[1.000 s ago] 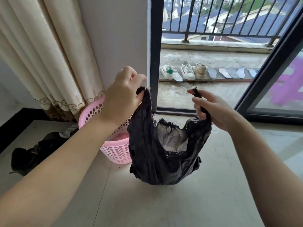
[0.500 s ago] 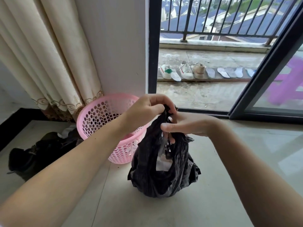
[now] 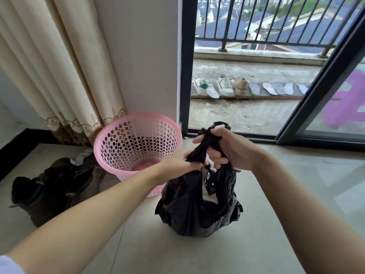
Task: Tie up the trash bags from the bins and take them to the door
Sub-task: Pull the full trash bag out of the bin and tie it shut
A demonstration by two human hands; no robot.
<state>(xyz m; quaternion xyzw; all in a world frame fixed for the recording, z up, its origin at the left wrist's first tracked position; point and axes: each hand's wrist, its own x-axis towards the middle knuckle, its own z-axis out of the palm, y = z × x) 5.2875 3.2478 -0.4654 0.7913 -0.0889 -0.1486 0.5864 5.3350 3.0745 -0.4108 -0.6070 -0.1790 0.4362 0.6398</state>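
A black trash bag [image 3: 195, 210] rests on the tiled floor just right of a pink perforated bin [image 3: 136, 147]. Both of its top ends are gathered and crossed above it. My right hand [image 3: 229, 151] is closed around one end, which sticks out above my fist. My left hand [image 3: 183, 163] pinches the other end lower down, close against the right hand. White trash shows through the gap below the crossed ends. The bin holds no bag.
Dark boots [image 3: 49, 190] lie on the floor left of the bin, under a cream curtain [image 3: 59, 66]. Behind stands a sliding glass door [image 3: 324, 91] open to a balcony with shoes [image 3: 225, 86] and insoles in a row.
The hands went from holding the bag's two ends wide apart to bringing them together and crossing them. The bag's mouth has closed up and the bag sits lower on the floor.
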